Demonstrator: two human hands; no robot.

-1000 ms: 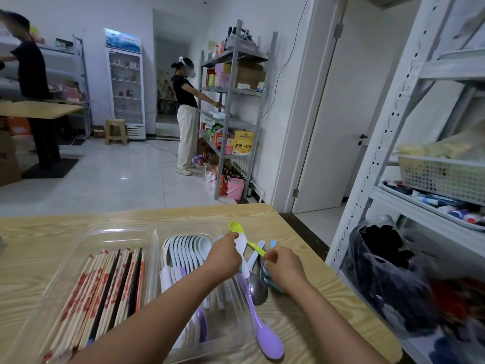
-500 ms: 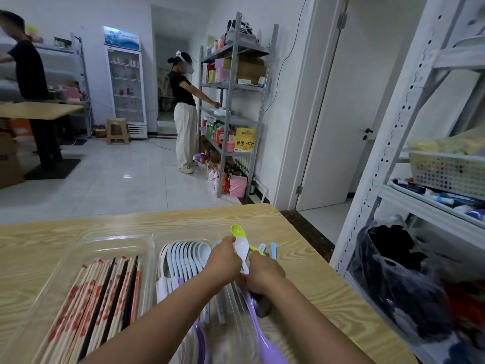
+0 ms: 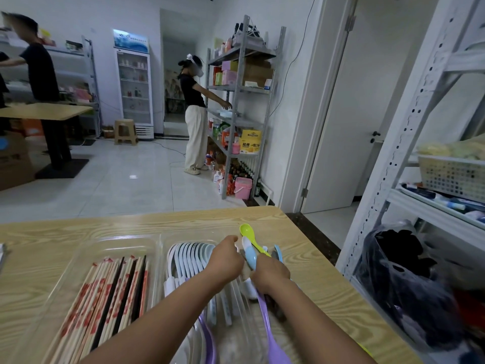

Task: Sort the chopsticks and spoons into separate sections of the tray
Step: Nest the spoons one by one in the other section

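A clear plastic tray (image 3: 160, 239) lies on the wooden table (image 3: 39, 258). Its left section holds several chopsticks (image 3: 110, 300), pale wood with red print and a few black ones. The right section holds a row of white spoons (image 3: 187, 256). Over the tray's right edge, my left hand (image 3: 223, 264) and my right hand (image 3: 271, 273) meet around a bundle of coloured spoons. A white-and-blue spoon (image 3: 249, 254) and a green spoon (image 3: 248, 232) stick up between them. A long purple spoon (image 3: 270, 334) runs down beneath my right hand, which grips the bundle.
A white metal shelf (image 3: 393, 158) with a basket and dark bags stands close on the right. Two people stand further back by shelves, a fridge and another table. The table's right edge (image 3: 325, 269) is near my right hand.
My right hand has closed in on the left and both now hold the spoon bundle together. A blue-and-white spoon now sticks up between them.
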